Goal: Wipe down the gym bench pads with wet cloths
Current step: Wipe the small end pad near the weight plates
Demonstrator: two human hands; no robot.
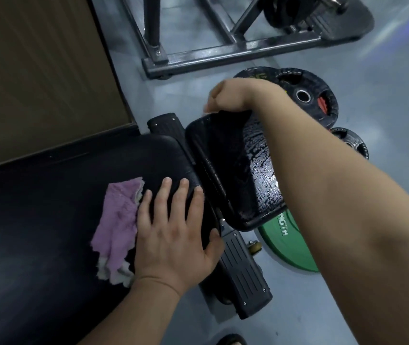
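Observation:
The long black bench pad (49, 220) fills the lower left. My left hand (173, 232) lies flat on its end, fingers straight, thumb over the pad's edge. A pink cloth (117, 225) lies crumpled on this pad, touching the little-finger side of that hand. Beyond a narrow gap sits the smaller black seat pad (220, 160), tilted, with water droplets shining along its right side. My right hand (230, 95) reaches across and curls over the seat pad's far edge. Its fingertips are hidden behind the pad and the hand is blurred.
Black weight plates (303, 95) and a green plate (288, 247) lie on the grey floor right of the bench. A steel rack frame (223, 53) stands beyond. A brown panel (36, 70) borders the bench at left. The ribbed black bench foot (245, 272) juts out below.

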